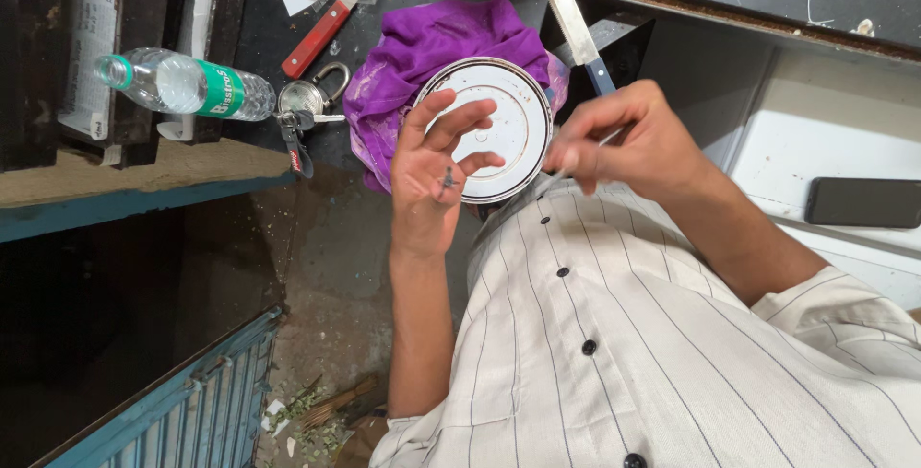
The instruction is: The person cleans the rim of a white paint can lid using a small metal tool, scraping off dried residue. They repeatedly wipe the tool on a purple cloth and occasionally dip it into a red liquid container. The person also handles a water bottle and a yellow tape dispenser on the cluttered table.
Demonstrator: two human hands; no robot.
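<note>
The left hand (436, 173) lies palm up with its fingers spread loosely apart, a small dark screw-like piece (448, 178) resting loose on the palm. At three o'clock from it the right hand (624, 137) has its fingers pinched shut on something thin and pale, too blurred to name. Behind both sits a round white tin lid (504, 128) on a purple cloth (422, 56). Since nothing grips the small piece, a tilt of the palm could likely roll it off to the floor (336, 267) at six o'clock, among the litter there. The table edge runs close at nine o'clock, with a padlock and keys (302, 108) and a water bottle (182, 84) crowding that side; open room lies only toward the body
</note>
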